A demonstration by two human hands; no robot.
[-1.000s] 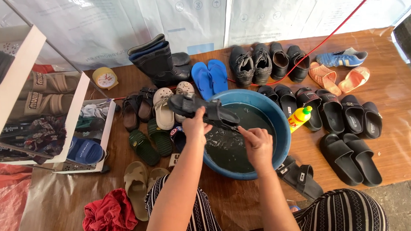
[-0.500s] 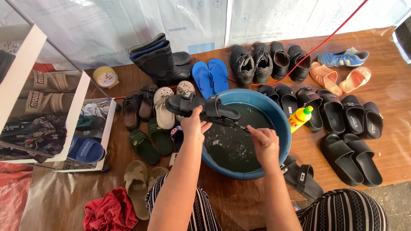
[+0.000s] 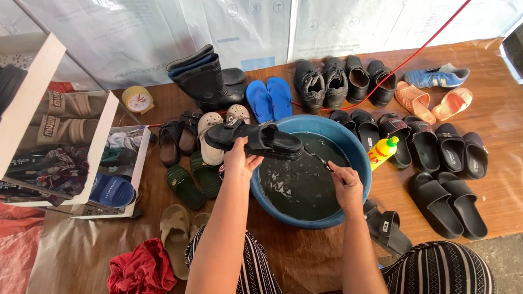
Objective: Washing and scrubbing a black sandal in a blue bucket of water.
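in the head view the left hand (image 3: 239, 159) clasps a black sandal (image 3: 254, 139) lying crosswise over the blue basin (image 3: 354, 155) rim, its toe pointing toward the right hand (image 3: 345, 183), closed on what seems a small brush (image 3: 317, 158).

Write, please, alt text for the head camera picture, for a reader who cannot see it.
A person's left hand holds a black sandal over a blue basin of dark water, while the right hand holds a small brush near it. Many shoes, sandals and black boots lie around on the wooden floor.
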